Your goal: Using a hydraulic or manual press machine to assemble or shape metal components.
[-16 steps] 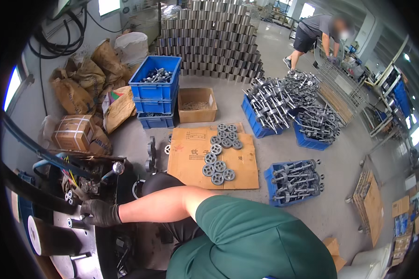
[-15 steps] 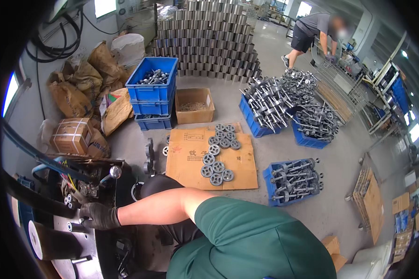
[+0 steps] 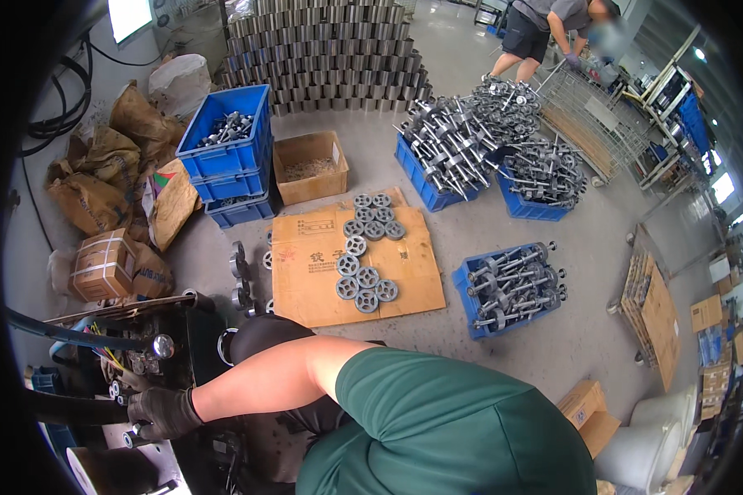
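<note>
My right hand (image 3: 163, 413), in a dark work glove, reaches to the left over a machine. Its fingers are curled closed at a short metal tube (image 3: 132, 439), whose round open end shows just below the fingertips. Two small metal rings or tube ends (image 3: 117, 389) sit beyond the fingers. A large dark cylinder with a pale end face (image 3: 111, 470) lies nearer, on the machine's light metal plate (image 3: 167, 464). My left hand is out of the picture.
A lever with a shiny ball knob (image 3: 163, 346) stands above my hand. Spoked metal wheels (image 3: 366, 276) lie on flat cardboard (image 3: 305, 289). Blue crates (image 3: 468, 309) hold metal shafts. Stacked blue crates (image 3: 223, 157) stand behind. Another person (image 3: 545, 33) works by a wire cage (image 3: 594, 115).
The whole view has shifted, so most things appear lower at the machine and farther left in the room. My right hand stays at the tube. The other person's arms have moved.
</note>
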`<state>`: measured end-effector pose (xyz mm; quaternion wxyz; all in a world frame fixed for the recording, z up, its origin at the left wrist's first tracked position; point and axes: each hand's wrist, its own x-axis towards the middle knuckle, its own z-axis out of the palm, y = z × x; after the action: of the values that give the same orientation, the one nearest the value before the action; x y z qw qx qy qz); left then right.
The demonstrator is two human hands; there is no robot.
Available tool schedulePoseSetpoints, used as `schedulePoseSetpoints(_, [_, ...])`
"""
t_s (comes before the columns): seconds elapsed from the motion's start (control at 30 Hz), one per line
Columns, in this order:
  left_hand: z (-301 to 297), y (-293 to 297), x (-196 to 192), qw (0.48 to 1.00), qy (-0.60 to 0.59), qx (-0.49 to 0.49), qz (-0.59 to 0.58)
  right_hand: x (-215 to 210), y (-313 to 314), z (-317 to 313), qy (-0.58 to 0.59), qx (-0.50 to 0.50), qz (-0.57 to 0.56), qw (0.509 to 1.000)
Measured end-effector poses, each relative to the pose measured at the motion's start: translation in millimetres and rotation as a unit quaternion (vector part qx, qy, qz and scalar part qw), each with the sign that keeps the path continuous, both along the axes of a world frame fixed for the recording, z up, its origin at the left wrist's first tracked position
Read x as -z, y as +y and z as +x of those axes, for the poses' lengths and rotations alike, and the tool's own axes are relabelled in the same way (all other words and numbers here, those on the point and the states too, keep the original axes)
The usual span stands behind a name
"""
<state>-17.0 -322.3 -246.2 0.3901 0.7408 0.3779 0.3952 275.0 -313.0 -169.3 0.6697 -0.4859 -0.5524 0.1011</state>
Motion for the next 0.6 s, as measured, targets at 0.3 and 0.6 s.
schedulePoseSetpoints(0.3, [-36.1, 16.7, -8.1, 1.000, -0.005, -0.018, 0.004, -27.1, -17.6, -19.0, 0.144, -0.041, -0.148, 0.978])
schedulePoseSetpoints(0.6, [-16.6, 57.2, 10.0, 0.974, 0.027, 0.206, -0.093, -17.2, 12.4, -16.4, 0.438, -0.122, -0.031, 0.890])
